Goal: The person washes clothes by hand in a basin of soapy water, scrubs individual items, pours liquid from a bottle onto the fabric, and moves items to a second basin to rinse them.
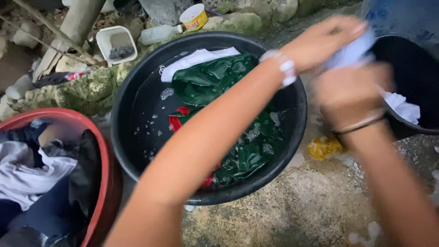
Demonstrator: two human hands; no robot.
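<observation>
My left hand (322, 41) and my right hand (350, 91) are both closed on a pale white cloth (352, 52), held at the upper right over the rim of a black bucket (411, 68). More white cloth (404, 107) lies inside that bucket. My left forearm crosses over a large black basin (137, 105) of soapy water, where a green garment (215, 80), a white garment (196, 59) and a bit of red fabric (176, 121) soak.
A red tub (107, 183) with dark and white clothes stands at lower left. Mossy rocks (87, 91), a white square container (116, 43), a yellow-rimmed tub (193, 17) and a plastic bottle (157, 34) lie behind. A yellow scrap (323, 147) lies on the wet concrete ground.
</observation>
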